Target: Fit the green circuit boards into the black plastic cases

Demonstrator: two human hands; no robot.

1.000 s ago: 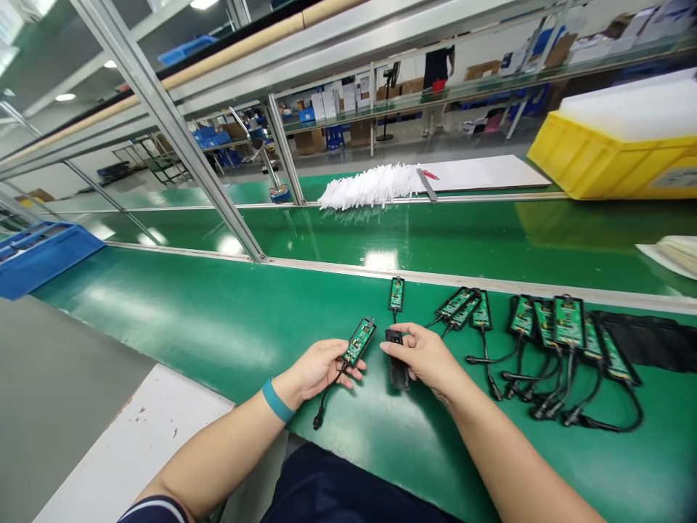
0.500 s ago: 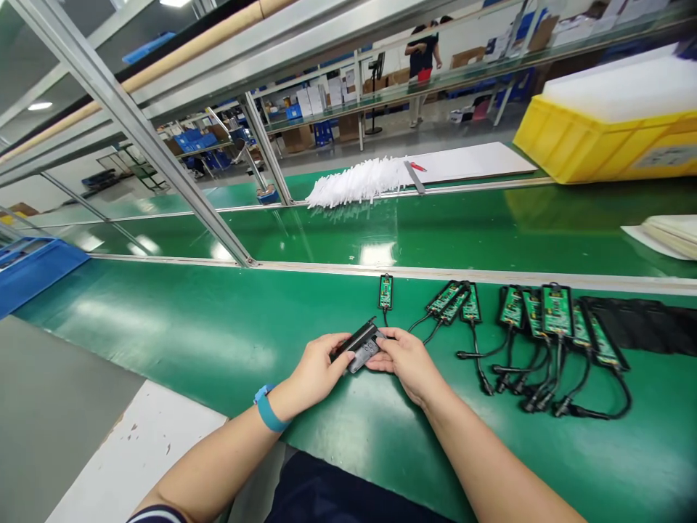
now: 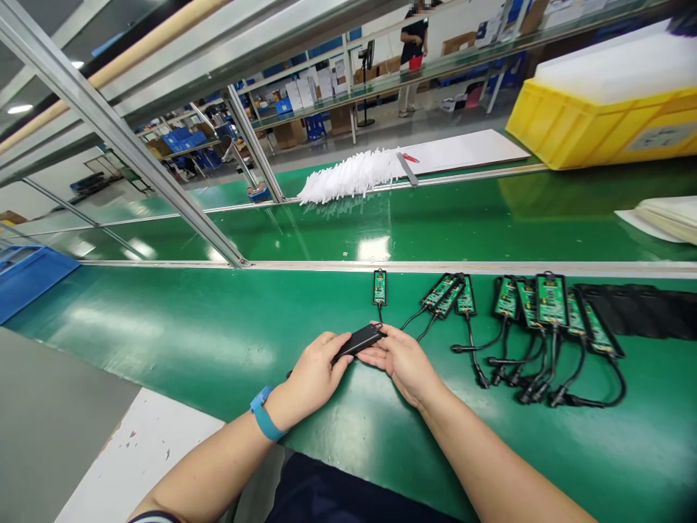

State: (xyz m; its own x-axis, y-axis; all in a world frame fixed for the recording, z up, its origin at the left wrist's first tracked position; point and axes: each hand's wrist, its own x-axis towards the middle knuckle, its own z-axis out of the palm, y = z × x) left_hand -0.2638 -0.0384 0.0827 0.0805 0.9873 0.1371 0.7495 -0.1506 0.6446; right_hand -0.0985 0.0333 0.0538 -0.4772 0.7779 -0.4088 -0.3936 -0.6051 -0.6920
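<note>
Between my two hands is a black plastic case (image 3: 359,340), slim and oblong, its smooth face turned up. My left hand (image 3: 319,367) grips its left end, thumb along the near side. Fingers of my right hand (image 3: 400,359) close on the right end, with the others held beneath it. Just beyond lies an open case with a green circuit board (image 3: 380,289) and a black cable. To the right, several more open cases with circuit boards (image 3: 552,301) lie in groups, their black cables (image 3: 539,378) trailing toward me. A short dark end pokes out left of my left hand.
Flat black pieces (image 3: 642,311) lie at the right. Behind the bench ledge are white strips (image 3: 348,176), a grey blade-like tool (image 3: 407,169) and a yellow bin (image 3: 593,123). A blue bin (image 3: 35,280) stands far left; a metal post (image 3: 163,167) slants down to the ledge. A person (image 3: 412,51) stands beyond.
The case in my hands has turned from showing its detailed grey side and a raised black part to its smooth black face. The view has shifted slightly.
</note>
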